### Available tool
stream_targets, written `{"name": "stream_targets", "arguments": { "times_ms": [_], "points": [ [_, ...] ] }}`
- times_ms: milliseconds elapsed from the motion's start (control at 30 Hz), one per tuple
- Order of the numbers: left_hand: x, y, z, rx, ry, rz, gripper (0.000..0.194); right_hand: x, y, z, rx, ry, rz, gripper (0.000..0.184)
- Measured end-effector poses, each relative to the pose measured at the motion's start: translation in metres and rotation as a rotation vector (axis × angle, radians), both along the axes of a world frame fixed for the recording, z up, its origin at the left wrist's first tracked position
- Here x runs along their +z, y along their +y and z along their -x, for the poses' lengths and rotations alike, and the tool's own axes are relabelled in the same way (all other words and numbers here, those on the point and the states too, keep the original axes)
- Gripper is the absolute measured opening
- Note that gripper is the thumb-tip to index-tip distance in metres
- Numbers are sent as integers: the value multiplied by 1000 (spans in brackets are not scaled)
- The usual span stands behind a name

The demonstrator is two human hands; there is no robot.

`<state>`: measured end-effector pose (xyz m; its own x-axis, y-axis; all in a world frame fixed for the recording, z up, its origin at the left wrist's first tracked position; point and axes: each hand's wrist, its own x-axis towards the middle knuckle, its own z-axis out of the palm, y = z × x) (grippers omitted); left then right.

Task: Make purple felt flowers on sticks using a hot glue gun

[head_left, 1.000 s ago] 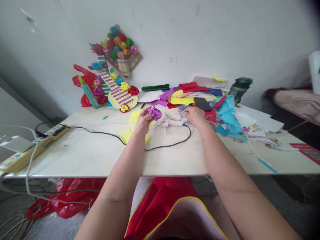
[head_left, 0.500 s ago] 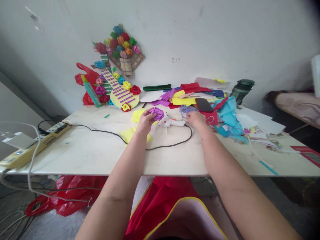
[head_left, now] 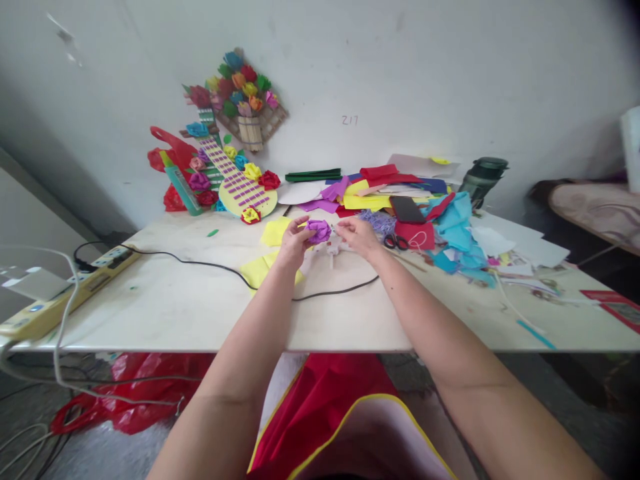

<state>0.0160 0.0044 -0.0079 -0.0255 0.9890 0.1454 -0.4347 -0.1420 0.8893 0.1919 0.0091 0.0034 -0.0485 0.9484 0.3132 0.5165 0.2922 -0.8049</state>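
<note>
My left hand [head_left: 295, 243] grips a purple crepe-paper flower [head_left: 319, 231] between thumb and fingers, held above the table. Just to its right, my right hand [head_left: 359, 235] has its fingertips pinched together close to the petals; whatever they hold is too small to make out. Beneath my right hand lies a white hot glue gun [head_left: 333, 249], partly covered by it, its black cord [head_left: 340, 292] curving over the tabletop. Sheets of yellow paper [head_left: 260, 272] lie by my left wrist. Scissors [head_left: 395, 242] with dark handles rest right of my right hand, beside a shredded purple paper heap [head_left: 376, 221].
A paper guitar decorated with flowers [head_left: 245, 193] leans at the back left near a glue bottle [head_left: 180, 183]. Coloured paper [head_left: 380, 177], a phone [head_left: 407, 209] and a dark bottle [head_left: 483, 180] occupy the back right. A yellow power strip [head_left: 65, 293] lies at the left edge.
My right hand has moved left from the shredded purple paper to the flower, now covering part of the glue gun and uncovering the scissors. My left hand has stayed nearly in place with the flower.
</note>
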Motion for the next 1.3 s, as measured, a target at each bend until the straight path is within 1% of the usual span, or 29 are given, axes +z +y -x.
{"name": "stream_targets", "arguments": {
  "times_ms": [100,233,400,500,667,867,1000,1100,1300],
  "points": [
    [-1,0,-3,18,40,-22,56,2,-6,6,19,65,93,34],
    [-3,0,-5,40,66,-39,51,2,-9,11,59,121,149,37],
    [-7,1,-7,56,96,-64,44,-3,-6,16,50,58,81,34],
    [-8,1,-9,79,132,-93,41,-3,-7,19,31,22,53,31],
    [-8,0,-13,110,174,-140,41,-3,-9,22,15,4,26,24],
    [-8,-2,-16,116,189,-165,39,-9,-3,24,-24,-7,-45,16],
    [-6,-6,-17,93,193,-204,37,-10,-1,24,-63,-26,-30,16],
    [-5,-7,-18,86,199,-220,37,-9,-2,23,-67,-18,-18,16],
    [-8,-5,-19,130,268,-206,33,-4,-3,23,-53,-4,33,20]
  ]
}}
